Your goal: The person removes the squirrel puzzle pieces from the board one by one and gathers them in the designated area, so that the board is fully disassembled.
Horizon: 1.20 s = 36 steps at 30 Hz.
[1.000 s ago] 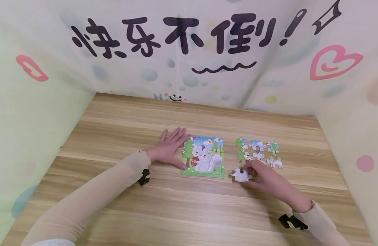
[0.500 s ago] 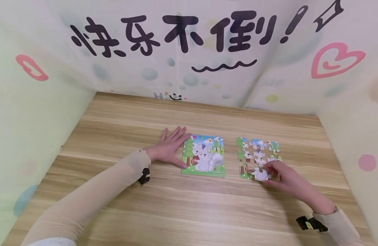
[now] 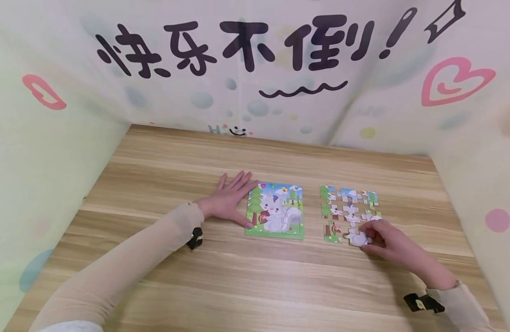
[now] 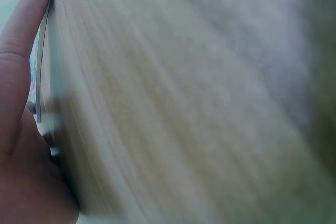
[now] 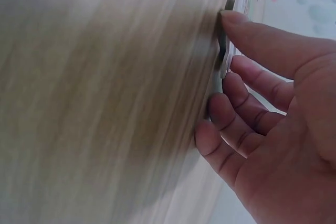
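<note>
My left hand (image 3: 228, 203) lies spread at the left side of a square puzzle board (image 3: 275, 234) with a white squirrel picture. Its thumb touches the lower left edge and its index finger the upper left corner. To the right, my right hand (image 3: 392, 242) pinches a mostly white puzzle piece (image 3: 357, 238) between thumb and fingers. That piece is at the bottom middle of rows of loose pieces, right of a brown and green piece (image 3: 332, 232). In the right wrist view, the thumb (image 5: 236, 18) and fingers meet the piece's thin edge, low over the tabletop.
Other loose puzzle pieces (image 3: 349, 194) are laid out in spaced rows right of the board. The wood-grain tabletop (image 3: 246, 281) extends in front. A printed cloth (image 3: 188, 101) hangs behind it, with more cloth on both sides.
My right hand has carried the white piece rightward from near the board to the bottom row, shifting slightly right in the last half second. The left hand has stayed put.
</note>
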Available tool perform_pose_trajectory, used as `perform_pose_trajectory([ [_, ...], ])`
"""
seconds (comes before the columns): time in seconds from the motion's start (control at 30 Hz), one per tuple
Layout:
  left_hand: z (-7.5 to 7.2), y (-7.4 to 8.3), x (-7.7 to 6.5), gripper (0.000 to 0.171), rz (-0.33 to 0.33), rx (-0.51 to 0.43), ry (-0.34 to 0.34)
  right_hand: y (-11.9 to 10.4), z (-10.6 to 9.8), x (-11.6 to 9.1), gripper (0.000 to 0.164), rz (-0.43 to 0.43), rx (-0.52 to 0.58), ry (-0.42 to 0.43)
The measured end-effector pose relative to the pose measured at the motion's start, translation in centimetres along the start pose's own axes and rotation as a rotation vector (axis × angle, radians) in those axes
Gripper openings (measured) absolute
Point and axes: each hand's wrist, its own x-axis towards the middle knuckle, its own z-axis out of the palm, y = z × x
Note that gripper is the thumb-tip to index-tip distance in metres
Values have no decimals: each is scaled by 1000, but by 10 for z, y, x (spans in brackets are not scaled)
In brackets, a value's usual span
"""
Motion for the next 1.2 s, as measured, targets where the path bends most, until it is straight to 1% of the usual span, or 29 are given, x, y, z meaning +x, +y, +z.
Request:
perform_pose_trajectory([
  [0.3, 1, 2, -4, 133, -2, -16, -8, -3, -2, -2, 38, 40, -20, -3],
  [0.47, -1, 2, -7, 132, -5, -6, 6, -5, -2, 0, 37, 50, -9, -11],
  [0.67, -1, 5, -7, 132, 0, -15, -5, -4, -1, -2, 37, 53, -1, -27],
  [0.77, -1, 6, -6, 131, 3, -12, 4, -3, -1, -3, 39, 34, -4, 3],
  [0.9, -1, 5, -5, 132, 6, -8, 5, -6, 0, 0, 38, -31, -14, 61],
  [0.97, -1, 5, -5, 132, 6, -9, 3, -12, -1, 4, 34, -51, -21, 81],
  [1.03, -2, 4, -4, 131, 6, -13, 0, -20, -1, 10, 30, -50, -35, 84],
  [1.1, -2, 4, -3, 131, 8, -15, -1, -31, -1, 19, 27, -45, -48, 73],
  [1.2, -3, 3, -2, 131, 11, -16, 0, -51, 2, 35, 25, -21, -60, 27],
])
